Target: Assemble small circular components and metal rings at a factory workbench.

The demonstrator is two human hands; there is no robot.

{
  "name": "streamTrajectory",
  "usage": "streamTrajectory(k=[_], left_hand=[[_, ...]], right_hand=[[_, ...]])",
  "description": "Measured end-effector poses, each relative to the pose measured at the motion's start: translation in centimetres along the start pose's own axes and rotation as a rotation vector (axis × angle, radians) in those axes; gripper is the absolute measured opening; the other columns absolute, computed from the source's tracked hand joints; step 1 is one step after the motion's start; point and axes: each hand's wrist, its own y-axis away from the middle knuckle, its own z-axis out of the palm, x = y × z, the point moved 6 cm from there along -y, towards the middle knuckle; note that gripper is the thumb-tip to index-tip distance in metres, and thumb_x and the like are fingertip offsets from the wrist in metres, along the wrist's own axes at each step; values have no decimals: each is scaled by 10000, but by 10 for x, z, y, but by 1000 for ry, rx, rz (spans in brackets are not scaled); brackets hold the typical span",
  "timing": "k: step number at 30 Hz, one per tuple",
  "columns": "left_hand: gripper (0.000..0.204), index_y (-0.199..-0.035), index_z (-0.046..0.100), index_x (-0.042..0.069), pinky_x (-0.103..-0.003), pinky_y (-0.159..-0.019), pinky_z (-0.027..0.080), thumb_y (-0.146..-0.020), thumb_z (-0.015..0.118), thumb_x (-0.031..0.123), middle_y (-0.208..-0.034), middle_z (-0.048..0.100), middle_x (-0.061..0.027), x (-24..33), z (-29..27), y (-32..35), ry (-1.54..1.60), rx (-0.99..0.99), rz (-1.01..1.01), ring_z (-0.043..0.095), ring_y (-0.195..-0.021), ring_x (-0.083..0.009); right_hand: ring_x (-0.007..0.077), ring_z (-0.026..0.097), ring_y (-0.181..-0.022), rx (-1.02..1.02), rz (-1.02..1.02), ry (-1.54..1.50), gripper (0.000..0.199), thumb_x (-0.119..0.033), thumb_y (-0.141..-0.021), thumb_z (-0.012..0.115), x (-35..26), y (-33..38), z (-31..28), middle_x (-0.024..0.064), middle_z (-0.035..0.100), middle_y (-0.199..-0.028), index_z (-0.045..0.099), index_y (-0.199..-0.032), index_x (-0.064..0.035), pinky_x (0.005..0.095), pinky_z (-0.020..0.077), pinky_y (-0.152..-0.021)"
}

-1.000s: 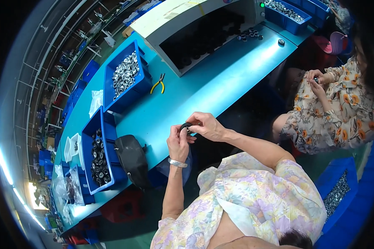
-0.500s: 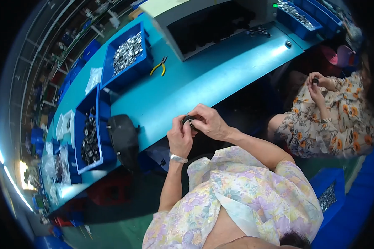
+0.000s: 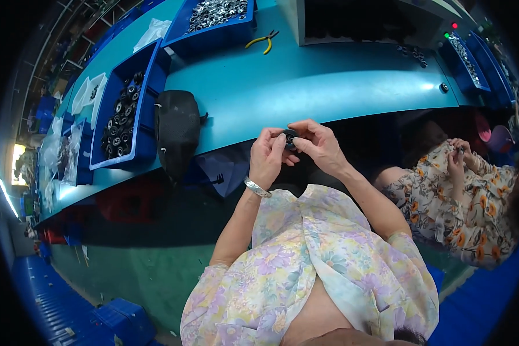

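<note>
A small round black wheel-like part (image 3: pixel 290 138) is held between my two hands just off the near edge of the table. My left hand (image 3: pixel 269 151) grips its left side, with the thumb on its face. From the right, my right hand (image 3: pixel 320 147) pinches its other side between thumb and fingers. The part's face, with a lighter ring or centre, is turned up toward me; finer detail is too small to make out. Similar black round parts (image 3: pixel 121 124) fill a blue bin to the left.
A black bag (image 3: pixel 177 132) stands on the blue-green table (image 3: pixel 254 109) beside the blue bin (image 3: pixel 146 138). Yellow-handled pliers (image 3: pixel 265 42) lie farther back, near a bin of shiny metal parts (image 3: pixel 216 12). At the right, a co-worker in a floral dress (image 3: pixel 473 202) sits close, holding something small.
My view has swung, so the table and bins sit higher in the picture. The black part is now turned face up between my fingers; both hands still hold it.
</note>
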Motion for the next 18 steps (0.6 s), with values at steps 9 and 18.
streamTrajectory(k=[9, 18], left_hand=[[241, -1118, 494, -32, -251, -575, 539, -1004, 443, 174, -918, 642, -130, -5, -11, 10, 0, -126, -68, 671, -667, -178], [207, -1085, 529, 18, -256, -682, 549, -993, 500, 201, -960, 644, -69, -8, -31, 11, 279, -155, -135, 664, -791, -139]], right_hand=[[108, 616, -843, 43, 106, -25, 237, -30, -875, 584, 3, -1, 9, 76, 654, -956, 599, -1101, 37, 245, 515, -735], [183, 601, -868, -24, -285, 521, 418, -24, -788, 680, -37, 0, 36, 119, 548, -1043, 552, -1182, 27, 282, 517, -732]])
